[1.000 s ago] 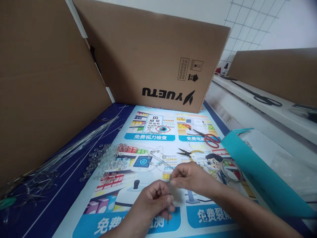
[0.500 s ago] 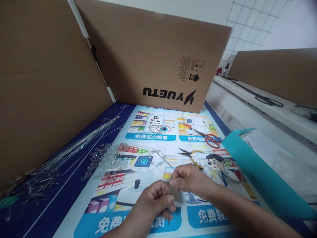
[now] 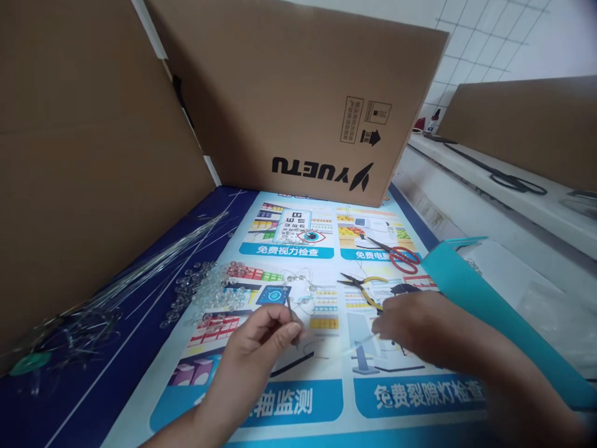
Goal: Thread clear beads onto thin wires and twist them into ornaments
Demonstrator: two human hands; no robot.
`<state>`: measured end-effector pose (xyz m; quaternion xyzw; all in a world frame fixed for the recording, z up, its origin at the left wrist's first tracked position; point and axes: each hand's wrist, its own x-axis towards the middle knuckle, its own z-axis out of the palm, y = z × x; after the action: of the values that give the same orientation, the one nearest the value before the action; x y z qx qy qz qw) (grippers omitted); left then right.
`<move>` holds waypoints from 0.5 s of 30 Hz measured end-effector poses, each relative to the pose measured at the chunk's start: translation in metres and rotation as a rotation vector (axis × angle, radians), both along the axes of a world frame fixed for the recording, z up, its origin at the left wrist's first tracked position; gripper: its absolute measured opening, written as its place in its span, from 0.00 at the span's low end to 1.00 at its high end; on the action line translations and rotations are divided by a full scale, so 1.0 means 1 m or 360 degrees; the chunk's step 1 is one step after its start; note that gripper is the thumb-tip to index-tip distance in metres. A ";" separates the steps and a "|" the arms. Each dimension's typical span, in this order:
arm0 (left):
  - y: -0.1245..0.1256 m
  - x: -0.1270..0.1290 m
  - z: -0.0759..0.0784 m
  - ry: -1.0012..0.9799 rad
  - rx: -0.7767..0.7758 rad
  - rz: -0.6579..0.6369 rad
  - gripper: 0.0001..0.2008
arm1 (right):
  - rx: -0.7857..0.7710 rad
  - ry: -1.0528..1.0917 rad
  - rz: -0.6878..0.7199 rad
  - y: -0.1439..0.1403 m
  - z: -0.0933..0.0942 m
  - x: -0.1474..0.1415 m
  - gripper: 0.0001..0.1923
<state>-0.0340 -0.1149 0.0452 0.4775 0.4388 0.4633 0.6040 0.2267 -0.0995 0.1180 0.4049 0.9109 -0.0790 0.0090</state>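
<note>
While the left hand (image 3: 261,339) sits low and centre in the frame, its thumb and fingers pinch a thin metal wire (image 3: 293,318), which rises a little above the fingertips and slants toward the upper left.

Right hand (image 3: 415,323): lower right of centre, blurred; palm down over the printed poster mat (image 3: 321,398); whether its fingers are spread or closed cannot be told. Well apart from the left hand.

Pliers, yellow-handled (image 3: 366,289): on the mat just above the right hand, nose pointing to the left of the frame.

Scissors, red-handled (image 3: 398,256): above the pliers, right of centre, lying flat.

Clear glass beads (image 3: 205,292): a loose heap on the mat, up and to the left of the left hand.

Beaded wire piece (image 3: 301,289): thin loops with a few beads, centre of frame, just above the pinched wire.

Bundle of straight wires (image 3: 140,280): long strands fanning across the blue table edge at left.

Teal sheet (image 3: 485,311): propped at an angle at right.

Cardboard box marked YUETU (image 3: 298,99): upside down, upper centre.

Cardboard panel (image 3: 84,162): standing at left.
</note>
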 end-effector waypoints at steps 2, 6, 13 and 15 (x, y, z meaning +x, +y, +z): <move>-0.004 0.004 -0.003 0.0053 -0.0019 -0.0169 0.05 | 0.0038 -0.0260 0.0149 -0.014 -0.001 -0.006 0.08; -0.012 0.014 -0.009 0.0134 -0.0149 -0.0470 0.05 | 0.0144 -0.0487 0.0216 -0.031 0.002 -0.031 0.06; -0.014 0.023 -0.017 0.0307 -0.0076 -0.0654 0.06 | 0.0444 -0.0538 0.0225 -0.038 0.002 -0.051 0.04; -0.015 0.024 -0.021 0.0304 -0.0053 -0.0655 0.06 | 0.0501 -0.0535 0.0246 -0.040 0.000 -0.053 0.05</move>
<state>-0.0097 -0.1296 0.0244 0.5887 0.3949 0.2756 0.6492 0.1732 -0.1396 0.1175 0.3379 0.9259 0.1334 0.1031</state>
